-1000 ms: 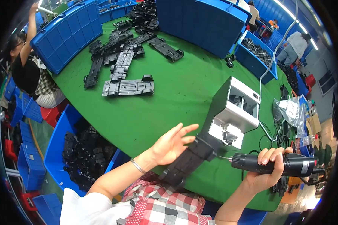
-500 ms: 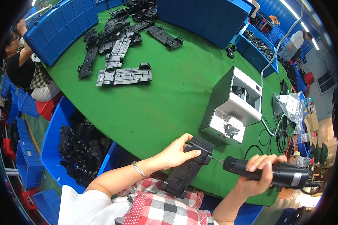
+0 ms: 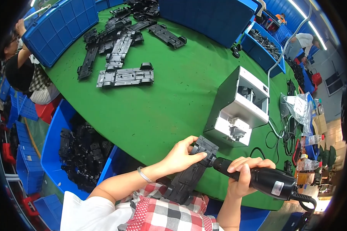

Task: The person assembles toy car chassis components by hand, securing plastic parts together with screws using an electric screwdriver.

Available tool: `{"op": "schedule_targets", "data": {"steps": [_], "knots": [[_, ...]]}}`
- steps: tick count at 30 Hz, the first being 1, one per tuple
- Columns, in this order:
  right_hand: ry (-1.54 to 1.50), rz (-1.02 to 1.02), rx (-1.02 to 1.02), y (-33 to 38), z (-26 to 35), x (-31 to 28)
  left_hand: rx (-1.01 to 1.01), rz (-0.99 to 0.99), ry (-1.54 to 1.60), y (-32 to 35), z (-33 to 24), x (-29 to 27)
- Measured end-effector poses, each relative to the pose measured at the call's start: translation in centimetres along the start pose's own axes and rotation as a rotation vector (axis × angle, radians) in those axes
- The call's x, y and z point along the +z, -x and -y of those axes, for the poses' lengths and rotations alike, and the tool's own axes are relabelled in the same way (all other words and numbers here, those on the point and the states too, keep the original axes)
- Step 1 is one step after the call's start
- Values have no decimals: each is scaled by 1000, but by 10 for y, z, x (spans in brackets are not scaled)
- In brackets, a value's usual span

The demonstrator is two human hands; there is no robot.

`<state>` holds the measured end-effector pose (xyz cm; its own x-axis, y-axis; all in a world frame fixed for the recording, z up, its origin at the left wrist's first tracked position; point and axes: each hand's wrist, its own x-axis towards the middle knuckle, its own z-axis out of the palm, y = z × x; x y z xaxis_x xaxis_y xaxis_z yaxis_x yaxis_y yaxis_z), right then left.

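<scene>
Currently grasping a black plastic chassis plate point(image 3: 187, 179) with the left hand point(image 3: 181, 156), laying the thumb across the upper face near the far end and curling the fingers around the left side, partly out of sight beneath. Holding the plate at a slant over the near edge of the green surface point(image 3: 162, 107), with the lower end above a checked apron point(image 3: 164, 215). Clenching the right hand point(image 3: 245, 173) around a black powered screwdriver point(image 3: 272, 181), nose up against the plate's right side. Cannot make out the bit or its exact point of contact, nor see the palm behind the handle. Toward the surface's right edge, see a grey-and-black machine point(image 3: 235, 111), too shadowed inside to read. Toward the far left corner, see more chassis plates point(image 3: 125, 77), overlapping too much to count. Beside the left edge, see a blue bin point(image 3: 52, 154) of tangled black parts point(image 3: 83, 158), hard to tell apart.
</scene>
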<state>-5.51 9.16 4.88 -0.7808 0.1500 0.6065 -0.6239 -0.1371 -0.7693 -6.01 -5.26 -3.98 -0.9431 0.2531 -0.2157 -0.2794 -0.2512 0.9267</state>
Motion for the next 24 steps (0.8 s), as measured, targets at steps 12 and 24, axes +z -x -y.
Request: {"op": "schedule_targets", "data": {"steps": [12,24], "knots": [[-69,-180,-28,-35,4,-18,2,210,59,7,-4,-7],[68,-115,125,-64,-4,0,-140,179,252,4,2,-6]]}}
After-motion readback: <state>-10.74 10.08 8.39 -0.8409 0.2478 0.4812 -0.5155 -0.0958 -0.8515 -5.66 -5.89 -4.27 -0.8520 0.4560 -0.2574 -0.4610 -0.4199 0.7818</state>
